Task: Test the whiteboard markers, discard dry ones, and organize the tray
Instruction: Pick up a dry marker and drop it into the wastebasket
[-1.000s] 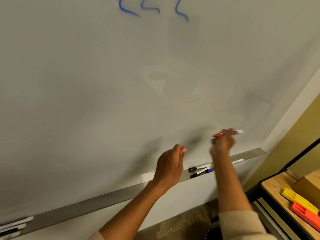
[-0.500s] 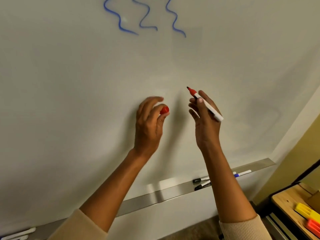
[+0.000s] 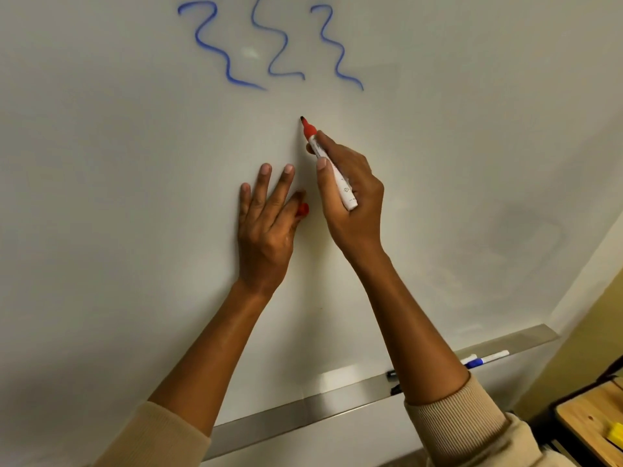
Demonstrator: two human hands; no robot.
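Holding an uncapped red-tipped white whiteboard marker [image 3: 332,168], the right hand [image 3: 350,200] grips the barrel between thumb and fingers, tip pointed up and touching or almost touching the white glossy whiteboard [image 3: 101,163] (contact not resolvable). Tip sits just below the three blue squiggle lines [image 3: 269,45] near the board's top edge. No red ink visible at the tip.

Left hand [image 3: 266,224] lies against the board just left of the marker, fingers stretched upward, pinching the small red marker cap [image 3: 303,209] between thumb and index finger.

Long grey metal tray [image 3: 303,412] runs along the board's bottom edge. On it, below and right of the held marker: white marker with blue cap [image 3: 487,359], mostly behind the right forearm, plus two black-capped marker ends [image 3: 392,381] poking out at the forearm's left side. Both cream ribbed sleeves [image 3: 455,423] are pushed up the forearms. Wooden tabletop [image 3: 586,423] sits right of the tray's end, yellow object [image 3: 615,433] on it (cut off, type unclear).
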